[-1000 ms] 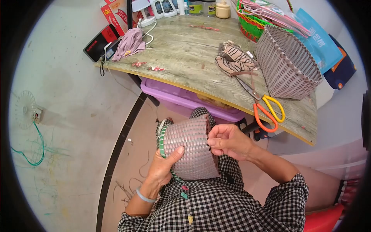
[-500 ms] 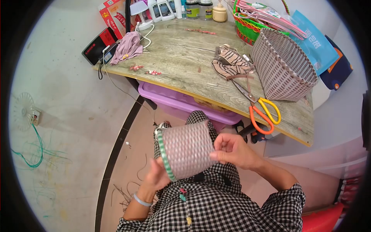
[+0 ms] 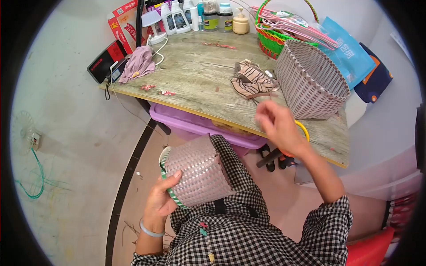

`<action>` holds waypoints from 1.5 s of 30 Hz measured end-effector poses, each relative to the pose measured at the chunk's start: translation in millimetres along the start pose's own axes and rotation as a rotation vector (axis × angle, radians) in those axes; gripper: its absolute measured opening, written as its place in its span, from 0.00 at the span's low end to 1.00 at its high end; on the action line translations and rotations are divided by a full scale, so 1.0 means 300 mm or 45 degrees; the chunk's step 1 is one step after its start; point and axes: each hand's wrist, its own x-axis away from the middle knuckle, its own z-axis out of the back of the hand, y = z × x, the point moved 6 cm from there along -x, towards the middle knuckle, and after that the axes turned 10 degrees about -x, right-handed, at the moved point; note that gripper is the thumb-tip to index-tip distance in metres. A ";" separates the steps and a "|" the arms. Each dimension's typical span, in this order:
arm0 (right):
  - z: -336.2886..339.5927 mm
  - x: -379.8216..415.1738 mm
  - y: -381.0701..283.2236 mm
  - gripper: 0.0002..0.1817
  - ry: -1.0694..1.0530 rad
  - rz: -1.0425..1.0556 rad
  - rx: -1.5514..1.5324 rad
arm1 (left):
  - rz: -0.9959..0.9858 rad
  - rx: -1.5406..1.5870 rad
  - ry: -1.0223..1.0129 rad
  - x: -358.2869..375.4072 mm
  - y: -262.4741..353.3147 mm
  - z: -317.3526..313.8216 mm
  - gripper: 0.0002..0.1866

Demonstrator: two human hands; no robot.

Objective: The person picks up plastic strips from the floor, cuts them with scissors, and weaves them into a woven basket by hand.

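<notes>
A small woven basket (image 3: 199, 173), pinkish-grey with a green-and-white rim, lies on its side above the lap. My left hand (image 3: 162, 195) holds it by the green rim, thumb on the outer wall. Over the table's front edge, my right hand (image 3: 277, 126) is raised above the scissors (image 3: 303, 129), hiding most of them; part of the yellow handle shows. The right fingers are bent and blurred, and whether they touch the scissors cannot be made out. A striped cloth (image 3: 253, 80) lies just beyond this hand.
A large woven basket (image 3: 310, 84) stands on the table (image 3: 195, 66) at the right, before a green basket (image 3: 270, 42). Bottles (image 3: 179, 20), a lamp (image 3: 152, 20) and a pink cloth (image 3: 138, 64) are at the back and left. A purple bin (image 3: 195, 122) sits below.
My right hand has left the small basket and moved up over the scissors. My left hand now grips the rim, and the basket has shifted left and tilted. The view has shifted slightly.
</notes>
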 end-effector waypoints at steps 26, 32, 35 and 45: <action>-0.219 0.056 -0.128 0.08 -0.676 -0.525 -0.617 | -0.291 -0.471 0.089 0.021 0.032 0.018 0.24; -0.236 0.090 -0.124 0.09 -0.758 -0.668 -0.762 | -0.335 -0.607 0.049 0.043 0.035 0.007 0.21; -0.245 0.095 -0.119 0.09 -0.770 -0.618 -0.783 | -0.347 -0.652 0.048 0.055 0.038 0.001 0.21; -0.270 0.136 -0.080 0.06 -0.805 -0.837 -0.817 | -0.326 -0.641 0.079 0.064 0.013 0.021 0.23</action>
